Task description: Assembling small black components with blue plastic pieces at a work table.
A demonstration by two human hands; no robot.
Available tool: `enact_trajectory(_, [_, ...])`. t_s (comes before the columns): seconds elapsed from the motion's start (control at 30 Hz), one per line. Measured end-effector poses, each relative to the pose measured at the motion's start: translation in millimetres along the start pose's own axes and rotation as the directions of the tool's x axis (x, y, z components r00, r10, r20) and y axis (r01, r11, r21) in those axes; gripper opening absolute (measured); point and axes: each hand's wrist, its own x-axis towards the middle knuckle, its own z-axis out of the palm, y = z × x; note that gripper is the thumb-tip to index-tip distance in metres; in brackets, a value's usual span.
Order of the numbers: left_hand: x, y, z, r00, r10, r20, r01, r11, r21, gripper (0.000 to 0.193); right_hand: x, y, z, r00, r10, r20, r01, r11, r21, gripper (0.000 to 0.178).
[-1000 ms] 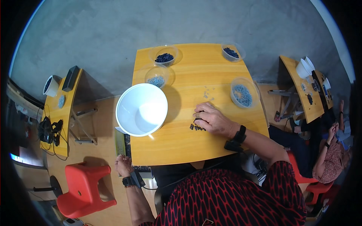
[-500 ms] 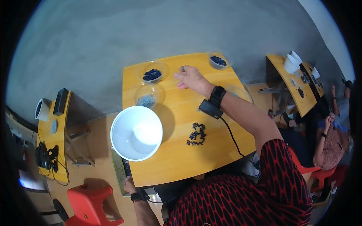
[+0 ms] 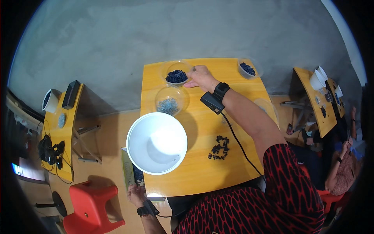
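Note:
My right hand reaches across the yellow table to the right side of a clear plastic bowl of small dark blue pieces, with fingers and thumb closed at its rim. Just nearer stands another clear bowl holding small silvery, bluish bits. My left hand is low beside the table's left front corner, at a box with dark pieces inside; its fingers are too small to read. A large white bucket, seen from above, stands at the table's left edge with a few tiny specks inside.
Small black pieces lie loose on the table. A third bowl of dark pieces is at the far right, and a clear lid or dish lies below it. A red stool stands left. Other people sit at right.
My right hand has moved left to the dark-piece bowl's rim, its fingers closing there. The left hand shows further forward over the box. The whole view has shifted.

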Motion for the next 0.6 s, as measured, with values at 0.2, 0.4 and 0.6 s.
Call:
enact_trajectory(0.2, [-31.1,38.9,25.1,0.956,0.293,0.007,-0.293,0.955,-0.038,0.010,-1.0,12.0,-16.8,0.994,-0.083,-0.069,0.095,0.974,0.203,0.009])
enact_trajectory(0.4, [-118.4,90.2,84.7,0.712,0.695,0.106,-0.703,0.705,0.097,0.013,-64.7,9.0,-61.2,0.983,-0.140,-0.120,0.159,0.973,0.166,0.017])
enact_trajectory(0.6, [-188.4,69.7,122.0,0.628,0.516,0.582,-0.687,0.719,0.103,0.015,-140.1,14.9,-74.4,0.996,-0.082,-0.020,0.082,0.997,-0.011,0.028])
